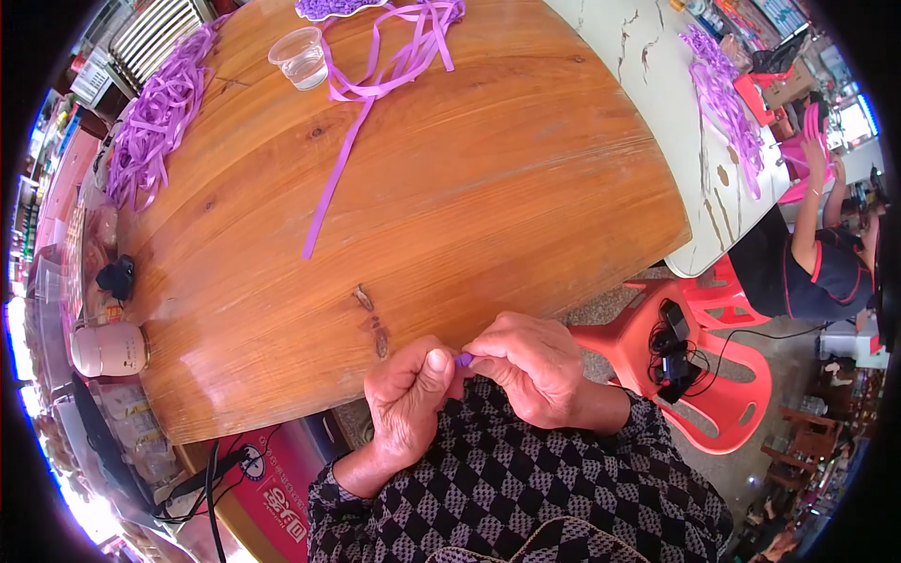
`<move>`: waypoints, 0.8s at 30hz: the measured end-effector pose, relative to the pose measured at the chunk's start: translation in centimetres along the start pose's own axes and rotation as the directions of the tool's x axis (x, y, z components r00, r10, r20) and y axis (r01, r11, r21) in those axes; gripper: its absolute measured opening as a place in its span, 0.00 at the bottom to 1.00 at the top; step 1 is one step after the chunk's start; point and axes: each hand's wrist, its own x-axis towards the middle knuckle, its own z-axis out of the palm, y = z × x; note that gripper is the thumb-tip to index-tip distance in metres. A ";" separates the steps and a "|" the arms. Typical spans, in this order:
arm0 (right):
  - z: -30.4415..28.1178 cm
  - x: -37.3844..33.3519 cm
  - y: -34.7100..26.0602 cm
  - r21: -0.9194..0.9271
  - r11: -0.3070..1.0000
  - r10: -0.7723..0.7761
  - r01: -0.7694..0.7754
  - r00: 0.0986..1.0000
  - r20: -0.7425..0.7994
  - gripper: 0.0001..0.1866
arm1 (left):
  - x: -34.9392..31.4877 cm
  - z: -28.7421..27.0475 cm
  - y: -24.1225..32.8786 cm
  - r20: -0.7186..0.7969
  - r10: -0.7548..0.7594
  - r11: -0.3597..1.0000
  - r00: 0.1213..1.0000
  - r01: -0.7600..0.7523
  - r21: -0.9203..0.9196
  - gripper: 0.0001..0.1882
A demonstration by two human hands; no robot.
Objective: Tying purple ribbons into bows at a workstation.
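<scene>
- Diamond-patterned garment [507,479] lies nearest, on the person's side of the wooden counter [488,178].
- Step in hand seems to be shaping a small purple piece [464,359], probably ribbon; the next move likely calls for steady fingertip pressure to tighten it.
- That piece sits between the left hand [408,394] and right hand [530,366], by the wooden counter's near edge; both hands meet, pinching it.
- Loose purple ribbon [340,174] trails over the wooden counter's far half.

Tbl [526,141] R-side free; ribbon [338,167] blks ctr-L.
</scene>
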 end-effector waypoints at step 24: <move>0.9 -0.6 0.3 -0.162 0.977 -0.134 0.136 0.991 0.022 0.09 | -0.5 1.3 -0.9 -0.086 0.041 0.999 0.995 -0.040 0.020 0.14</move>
